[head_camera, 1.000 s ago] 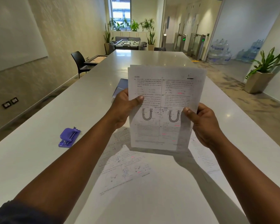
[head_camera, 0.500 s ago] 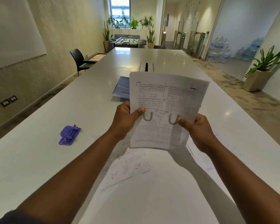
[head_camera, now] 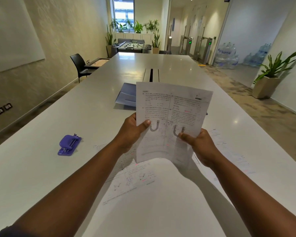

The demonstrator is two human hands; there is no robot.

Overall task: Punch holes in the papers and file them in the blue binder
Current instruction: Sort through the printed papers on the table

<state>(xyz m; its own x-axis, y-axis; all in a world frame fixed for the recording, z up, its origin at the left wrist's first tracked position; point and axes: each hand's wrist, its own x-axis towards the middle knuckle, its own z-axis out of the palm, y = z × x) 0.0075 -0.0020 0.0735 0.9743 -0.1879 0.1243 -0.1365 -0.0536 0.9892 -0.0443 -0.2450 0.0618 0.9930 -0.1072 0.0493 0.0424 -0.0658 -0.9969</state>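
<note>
Left hand: your left hand [head_camera: 132, 132] is pinching the left edge of the printed sheets [head_camera: 171, 117], thumb pressed flat on the front face, the other fingers tucked behind the paper where you can't see them.
Right hand: your right hand [head_camera: 201, 145] has the lower right part of the same sheets, thumb on the front right by the second U-shaped drawing, fingers curled round the back.
Sheets in hand: held up off the table, nearly upright and a bit tilted, two columns of print with two U-shaped diagrams around the middle. Looks like more than one page, but how many, can't tell.
Loose papers: more printed pages [head_camera: 135, 178] lie flat on the white table [head_camera: 41, 168] under and beside your forearms, some out past your right wrist too.
Hole punch: the purple hole punch [head_camera: 69, 144] sits on the table off to your left, well apart from both hands and touching no paper.
Blue binder: the blue binder [head_camera: 126, 96] lies flat farther up the table, just behind the top left corner of the sheets you're holding, and they partly hide it.
Background: black chair [head_camera: 79, 65] by the left wall, potted plant [head_camera: 272, 74] on the floor to the right.
</note>
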